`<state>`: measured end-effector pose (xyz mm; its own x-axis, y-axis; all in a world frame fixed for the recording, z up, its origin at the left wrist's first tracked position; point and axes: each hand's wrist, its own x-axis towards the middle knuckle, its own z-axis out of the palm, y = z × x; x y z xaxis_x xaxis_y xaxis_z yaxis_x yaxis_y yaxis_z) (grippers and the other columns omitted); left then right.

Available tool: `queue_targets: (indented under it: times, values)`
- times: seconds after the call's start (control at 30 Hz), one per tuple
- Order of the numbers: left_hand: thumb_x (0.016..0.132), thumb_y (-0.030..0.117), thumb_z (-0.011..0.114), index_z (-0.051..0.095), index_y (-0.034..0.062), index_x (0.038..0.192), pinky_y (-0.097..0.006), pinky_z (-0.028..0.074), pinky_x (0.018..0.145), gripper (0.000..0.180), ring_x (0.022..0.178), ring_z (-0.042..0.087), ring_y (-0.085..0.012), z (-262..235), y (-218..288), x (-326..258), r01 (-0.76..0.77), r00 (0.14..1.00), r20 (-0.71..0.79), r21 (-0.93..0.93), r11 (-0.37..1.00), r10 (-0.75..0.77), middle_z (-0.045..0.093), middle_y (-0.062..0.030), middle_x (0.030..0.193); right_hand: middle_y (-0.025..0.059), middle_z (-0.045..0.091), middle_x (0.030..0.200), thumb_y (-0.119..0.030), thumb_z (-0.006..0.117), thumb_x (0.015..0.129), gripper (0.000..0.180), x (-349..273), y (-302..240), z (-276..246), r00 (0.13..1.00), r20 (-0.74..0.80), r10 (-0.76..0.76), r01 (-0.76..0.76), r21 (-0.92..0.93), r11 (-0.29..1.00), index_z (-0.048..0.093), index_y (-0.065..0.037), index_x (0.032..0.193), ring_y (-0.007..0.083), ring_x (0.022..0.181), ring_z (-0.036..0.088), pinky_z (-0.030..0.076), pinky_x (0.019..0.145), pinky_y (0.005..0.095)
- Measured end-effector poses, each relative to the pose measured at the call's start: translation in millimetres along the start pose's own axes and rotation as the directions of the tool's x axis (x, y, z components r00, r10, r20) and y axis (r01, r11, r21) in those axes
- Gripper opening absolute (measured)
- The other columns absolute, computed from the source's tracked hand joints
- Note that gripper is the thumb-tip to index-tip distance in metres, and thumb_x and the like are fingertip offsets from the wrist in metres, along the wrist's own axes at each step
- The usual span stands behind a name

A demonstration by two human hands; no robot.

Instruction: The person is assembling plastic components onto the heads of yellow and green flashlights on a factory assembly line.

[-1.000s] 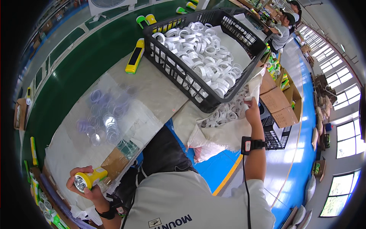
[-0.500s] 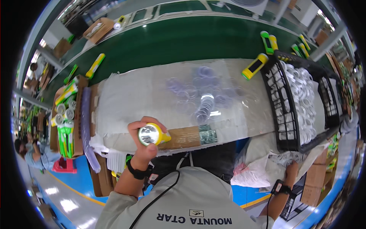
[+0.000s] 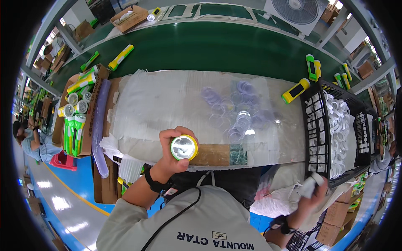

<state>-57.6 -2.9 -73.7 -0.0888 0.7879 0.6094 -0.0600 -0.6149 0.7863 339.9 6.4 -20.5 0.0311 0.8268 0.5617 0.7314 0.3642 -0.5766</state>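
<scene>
My left hand (image 3: 166,161) is wrapped round a yellow flashlight (image 3: 184,147) with its silvery reflector end facing up, just above the near edge of the covered work surface (image 3: 146,108). At the lower right, beside the black crate, my right hand (image 3: 313,200) is smeared by motion. A small white piece (image 3: 312,185) sits in its fingers, too blurred to name exactly. Loose clear lens discs (image 3: 240,125) lie scattered and partly stacked on the middle of the surface.
A black crate (image 3: 317,138) of white rings (image 3: 336,136) stands at the right. At the left, a cardboard box (image 3: 95,113) holds several flashlights beside a rolled purple plastic sheet (image 3: 99,129). Beyond runs a green conveyor belt (image 3: 188,48) carrying several flashlights. White bags (image 3: 274,201) lie low at the right.
My right hand has risen from the bags beside the crate with a white piece in its fingers. My left hand has tipped the flashlight so its reflector faces up more squarely. The view has shifted.
</scene>
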Motion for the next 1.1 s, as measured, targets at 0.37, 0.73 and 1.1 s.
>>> queue_targets:
  times: [0.37,0.73,1.1]
  values:
    - [0.078,0.037,0.072,0.016,0.0142,0.128,-0.035,0.047,0.074,0.078,0.086,0.055,-0.0238,-4.7,-7.6,-8.7,-0.042,0.999,-0.001,-0.051,0.998,0.042,0.05,-0.0215,0.104,0.0167,0.055,0.109,-0.003,0.056,0.078,0.041,42.2,49.3,111.9,0.906,0.369,0.206,-0.176,-0.112,0.978,0.053,0.0,0.119,0.0322,0.103,0.054,0.043,0.089,0.0354]
    - [0.068,-0.002,0.073,0.007,0.0235,0.133,-0.031,0.05,0.064,0.097,0.078,0.056,-0.0208,-0.7,-2.6,5.0,-0.108,0.993,0.07,0.161,0.981,0.097,0.051,-0.0177,0.097,0.018,0.049,0.125,-0.015,0.072,0.073,0.076,44.4,-2.5,95.5,0.859,0.506,0.078,-0.1,0.017,0.995,0.033,-0.003,0.137,0.0331,0.112,0.049,0.038,0.097,0.0417]
    - [0.063,-0.001,0.077,0.006,0.0179,0.134,-0.037,0.046,0.078,0.102,0.09,0.058,-0.026,2.8,-9.9,4.2,-0.128,0.99,0.065,0.101,0.987,0.122,0.053,-0.0183,0.105,0.0163,0.054,0.111,-0.001,0.071,0.065,0.08,90.2,-191.5,143.2,0.382,0.595,-0.707,0.302,0.643,0.704,0.033,0.0,0.136,0.0373,0.099,0.051,0.041,0.084,0.0436]
